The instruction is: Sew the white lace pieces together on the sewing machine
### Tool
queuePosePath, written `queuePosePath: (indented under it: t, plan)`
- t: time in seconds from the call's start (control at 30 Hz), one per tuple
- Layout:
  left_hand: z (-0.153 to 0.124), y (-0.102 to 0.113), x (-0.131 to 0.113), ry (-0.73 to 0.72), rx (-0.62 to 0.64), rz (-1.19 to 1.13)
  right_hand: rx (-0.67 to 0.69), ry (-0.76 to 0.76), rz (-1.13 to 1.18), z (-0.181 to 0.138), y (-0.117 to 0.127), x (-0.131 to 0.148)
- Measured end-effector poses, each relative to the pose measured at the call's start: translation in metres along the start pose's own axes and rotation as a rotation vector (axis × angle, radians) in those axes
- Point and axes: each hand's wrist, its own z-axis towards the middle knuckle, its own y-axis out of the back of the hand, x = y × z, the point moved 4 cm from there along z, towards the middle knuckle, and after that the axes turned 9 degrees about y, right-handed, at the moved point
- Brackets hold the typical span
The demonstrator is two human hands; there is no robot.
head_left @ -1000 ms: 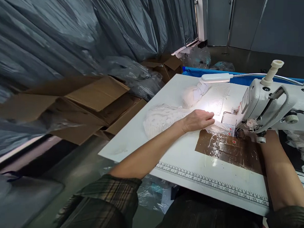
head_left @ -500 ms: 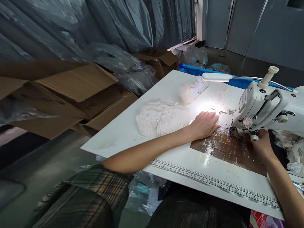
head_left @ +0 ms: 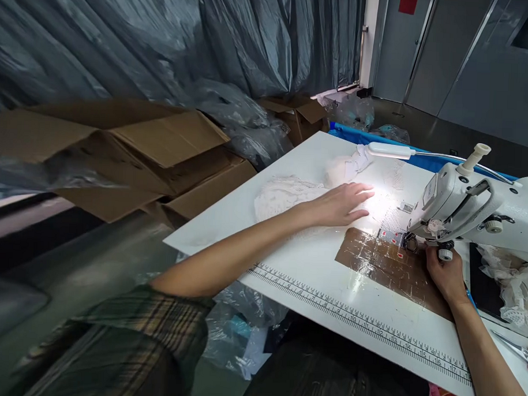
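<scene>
My left hand (head_left: 342, 205) is stretched out over the white tabletop, fingers apart, beside a bunched piece of white lace fabric (head_left: 281, 197). Part of that lace is hidden behind my hand and forearm. More thin white lace (head_left: 393, 218) lies flat under the lamp, reaching toward the needle area of the white sewing machine (head_left: 446, 195). Close to the presser foot, my right hand (head_left: 448, 275) is closed with its fingers curled; the machine head partly covers the fingertips, and what they hold is hidden. A rolled white bundle (head_left: 338, 169) rests farther back.
A lit lamp (head_left: 390, 151) on a flexible neck hangs over the table. A brown plate (head_left: 382, 271) surrounds the needle area, and a printed ruler (head_left: 350, 317) runs along the front edge. Open cardboard boxes (head_left: 170, 143) stand left; scissors (head_left: 512, 345) lie right.
My left hand has drawn back left from the needle area, its fingers spreading. The right hand now shows more from behind the machine head. The view has shifted somewhat.
</scene>
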Motion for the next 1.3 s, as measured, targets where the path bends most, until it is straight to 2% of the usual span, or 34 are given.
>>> queuePosePath:
  t: [0.1,0.2,0.33,0.47,0.57,0.8,0.93,1.07,1.17,1.23,1.3]
  plan:
    - [-0.025,0.028,0.021,0.132,-0.096,-0.017,0.007,0.004,0.000,0.000,-0.001,-0.002]
    - [-0.047,0.046,0.038,0.299,-0.148,-0.037,0.013,-0.009,-0.024,0.000,-0.002,-0.003]
    - [-0.067,0.039,0.042,0.482,-0.070,-0.145,0.024,-0.031,-0.023,-0.001,-0.002,-0.003]
    - [-0.078,0.021,0.039,0.546,-0.028,-0.182,0.021,-0.001,-0.017,-0.001,-0.002,-0.003]
    - [-0.082,0.016,0.039,0.506,-0.030,-0.232,0.062,-0.001,-0.052,-0.001,-0.002,-0.002]
    - [-0.087,0.025,0.038,0.418,-0.086,-0.366,0.071,0.094,-0.066,-0.003,0.001,0.010]
    - [-0.087,0.027,0.042,0.442,-0.111,-0.506,0.120,0.056,-0.077,-0.006,0.000,0.008]
    - [-0.077,0.029,0.038,0.441,-0.127,-0.551,0.155,0.036,-0.091,-0.009,-0.004,0.006]
    - [-0.061,0.023,0.012,0.344,-0.103,-0.581,0.156,0.076,-0.133,-0.010,-0.006,0.008]
    - [-0.048,0.011,-0.018,0.221,0.016,-0.628,0.168,0.084,-0.152,-0.010,-0.006,0.009]
    - [-0.037,-0.003,-0.049,0.029,0.177,-0.684,0.179,0.113,-0.144,-0.010,-0.006,0.010]
